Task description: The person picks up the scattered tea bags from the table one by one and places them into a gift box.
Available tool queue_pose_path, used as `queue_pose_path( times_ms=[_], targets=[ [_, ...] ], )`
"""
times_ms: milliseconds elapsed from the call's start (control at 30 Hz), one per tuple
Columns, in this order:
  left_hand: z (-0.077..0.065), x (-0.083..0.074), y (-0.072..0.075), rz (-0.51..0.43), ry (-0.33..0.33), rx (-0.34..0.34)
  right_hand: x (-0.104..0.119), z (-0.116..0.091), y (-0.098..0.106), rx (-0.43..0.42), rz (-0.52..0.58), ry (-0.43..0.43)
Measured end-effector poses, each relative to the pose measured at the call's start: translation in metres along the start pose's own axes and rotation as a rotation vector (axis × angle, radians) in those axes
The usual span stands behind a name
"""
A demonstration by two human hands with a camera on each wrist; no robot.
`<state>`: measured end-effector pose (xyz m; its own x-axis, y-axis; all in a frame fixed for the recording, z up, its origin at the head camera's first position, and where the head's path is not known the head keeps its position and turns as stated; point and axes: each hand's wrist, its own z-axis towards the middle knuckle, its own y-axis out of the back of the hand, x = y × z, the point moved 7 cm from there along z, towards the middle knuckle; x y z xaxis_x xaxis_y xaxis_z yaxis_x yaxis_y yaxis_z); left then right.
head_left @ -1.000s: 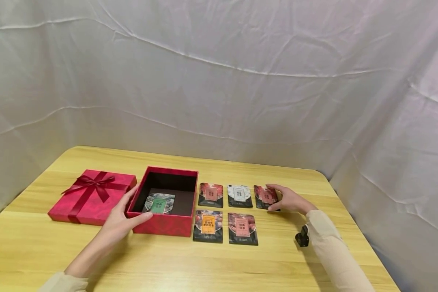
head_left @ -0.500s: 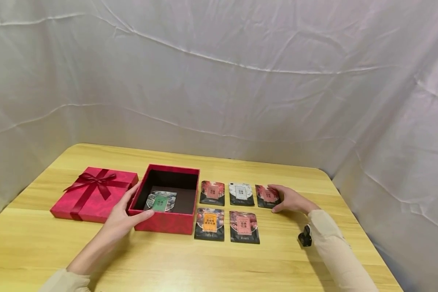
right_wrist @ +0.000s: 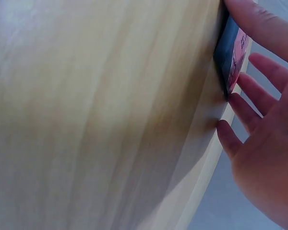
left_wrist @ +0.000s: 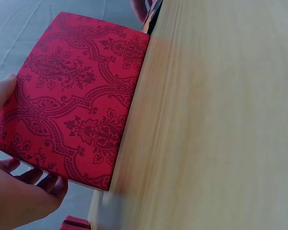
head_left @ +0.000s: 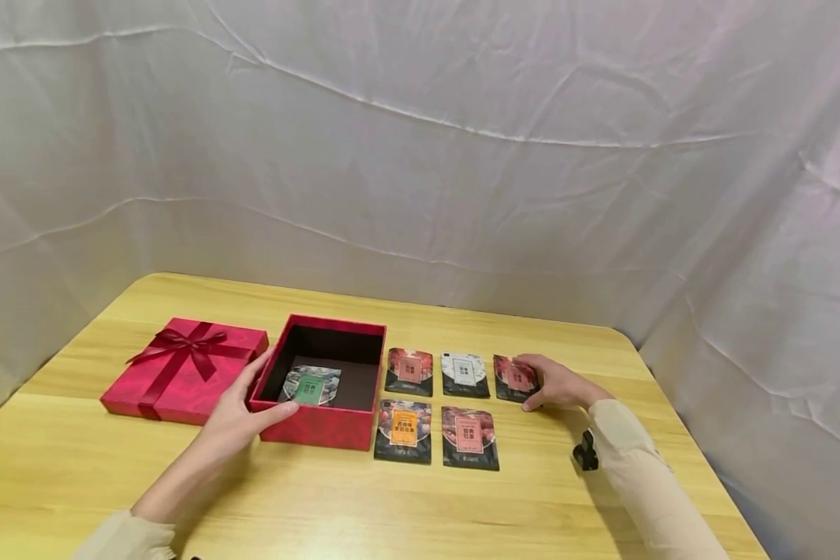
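A red patterned gift box (head_left: 315, 426) stands without its lid on the table. Inside it a tea packet with a green label (head_left: 311, 387) lies flat. My left hand (head_left: 234, 416) grips the box's near left corner, thumb over the front rim and fingers along the left side; in the left wrist view the fingers bend round the box's edge. At the far right, my right hand (head_left: 558, 383) holds a dark red tea packet (head_left: 514, 377) by its edges, thumb at the near side and fingers at the far side. That packet lies on the table.
The red lid with a bow (head_left: 189, 369) lies left of the box. Between box and right hand are a red packet (head_left: 409, 371), a white packet (head_left: 465, 374), an orange-labelled packet (head_left: 403, 430) and a pink-labelled packet (head_left: 470, 437). A pale curtain (head_left: 420, 155) hangs behind the table.
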<state>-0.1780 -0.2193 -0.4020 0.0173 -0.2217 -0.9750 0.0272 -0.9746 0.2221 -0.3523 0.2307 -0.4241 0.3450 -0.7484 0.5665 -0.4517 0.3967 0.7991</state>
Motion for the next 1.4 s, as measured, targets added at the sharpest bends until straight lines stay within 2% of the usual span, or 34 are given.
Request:
queue_pose_path(
  times_ms=[367,700,1033,1400],
  targets=[
    [0.001,0.001,-0.002,-0.011,-0.004,0.006,0.002,-0.004,0.0,-0.03,0.0,-0.01],
    [0.001,0.0,0.0,0.0,-0.005,-0.012,0.011,-0.007,-0.001,-0.073,-0.096,0.009],
    [0.001,0.001,0.0,-0.004,0.009,-0.009,0.017,-0.01,0.001,-0.103,-0.137,0.037],
    [0.0,0.0,0.0,-0.008,0.007,-0.001,0.025,-0.019,0.004,-0.125,-0.113,0.057]
  ],
)
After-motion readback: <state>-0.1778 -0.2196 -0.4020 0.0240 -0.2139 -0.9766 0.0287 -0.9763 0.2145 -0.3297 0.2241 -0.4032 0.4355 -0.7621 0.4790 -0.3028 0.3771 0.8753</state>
